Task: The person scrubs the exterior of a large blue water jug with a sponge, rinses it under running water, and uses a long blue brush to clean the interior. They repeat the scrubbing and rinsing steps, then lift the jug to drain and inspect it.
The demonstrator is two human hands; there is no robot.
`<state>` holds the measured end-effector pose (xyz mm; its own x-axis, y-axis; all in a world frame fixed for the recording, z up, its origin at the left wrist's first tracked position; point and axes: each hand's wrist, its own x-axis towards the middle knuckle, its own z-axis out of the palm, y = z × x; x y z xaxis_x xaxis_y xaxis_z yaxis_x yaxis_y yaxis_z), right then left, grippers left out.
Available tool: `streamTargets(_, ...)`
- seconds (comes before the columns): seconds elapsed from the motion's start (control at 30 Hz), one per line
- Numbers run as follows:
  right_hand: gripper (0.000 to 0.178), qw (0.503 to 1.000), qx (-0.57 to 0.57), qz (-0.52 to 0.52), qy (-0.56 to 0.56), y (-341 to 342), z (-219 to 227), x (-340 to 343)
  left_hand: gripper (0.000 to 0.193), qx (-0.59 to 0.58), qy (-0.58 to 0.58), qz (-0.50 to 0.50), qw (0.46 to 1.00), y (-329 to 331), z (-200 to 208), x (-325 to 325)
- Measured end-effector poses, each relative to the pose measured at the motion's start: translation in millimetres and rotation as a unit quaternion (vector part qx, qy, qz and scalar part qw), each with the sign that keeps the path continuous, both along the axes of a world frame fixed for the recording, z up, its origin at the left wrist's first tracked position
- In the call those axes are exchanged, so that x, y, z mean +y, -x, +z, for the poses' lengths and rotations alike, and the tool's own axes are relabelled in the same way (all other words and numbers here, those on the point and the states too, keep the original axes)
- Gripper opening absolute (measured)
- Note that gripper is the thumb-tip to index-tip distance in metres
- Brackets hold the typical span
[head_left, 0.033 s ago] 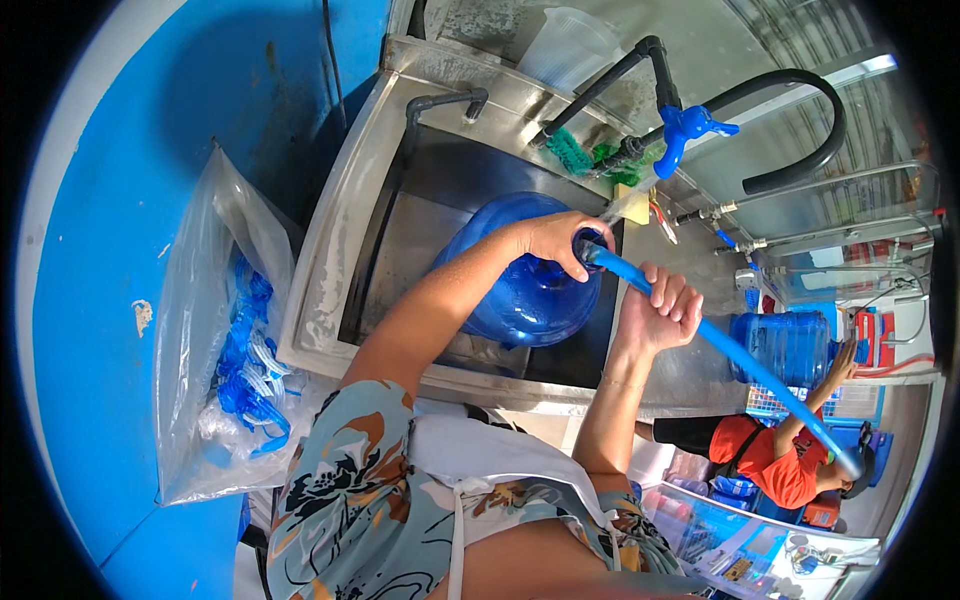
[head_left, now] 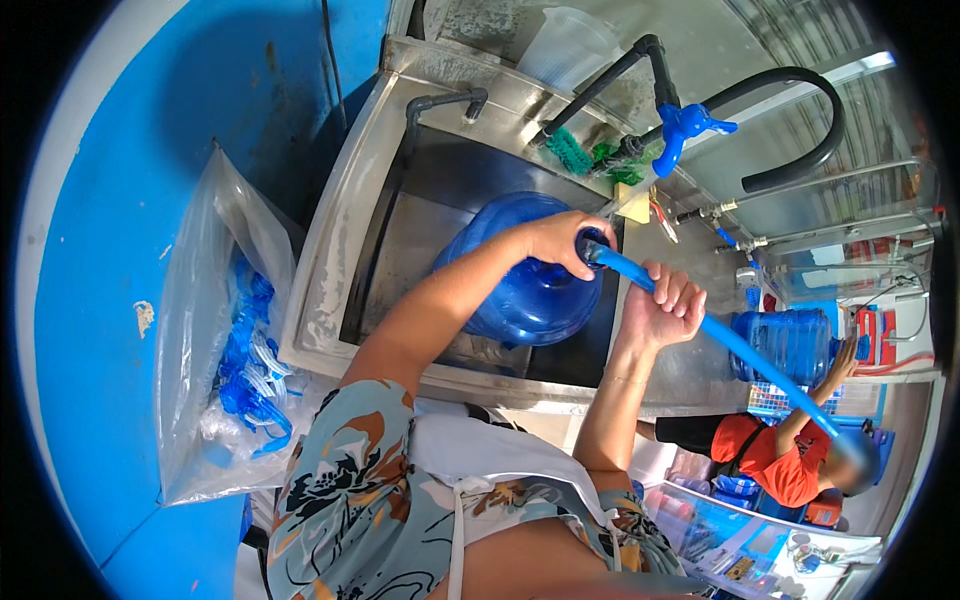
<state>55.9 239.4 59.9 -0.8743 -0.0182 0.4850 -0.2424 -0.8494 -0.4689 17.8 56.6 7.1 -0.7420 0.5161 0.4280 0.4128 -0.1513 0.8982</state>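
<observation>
Barely a flicker of change from the last instant: my left hand (head_left: 553, 243) still has its thumb and fingers wrapped around the neck of the round translucent blue plastic jug (head_left: 535, 305), tilted mid-frame in the grey stainless-steel sink (head_left: 325, 290). My right hand (head_left: 660, 305), right of centre, keeps its fingers curled tight on the long bright-blue hose (head_left: 750, 362), its end at the jug's mouth; how deep, I can't tell. Same 2-handed hold, then, no new stage.
</observation>
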Motion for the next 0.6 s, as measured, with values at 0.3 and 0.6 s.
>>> streamTargets(0.3, 0.039, 1.0, 0.019, -0.018, 0.007, 7, 14, -10, 0.05, 0.043, -0.062, 0.12, 0.99, 16, -25, 0)
streamTargets(0.6, 0.036, 0.999, 0.031, -0.021, 0.02, 8, 24, -15, 0.058, 0.011, -0.041, 0.285, 0.958, 3, -26, 17)
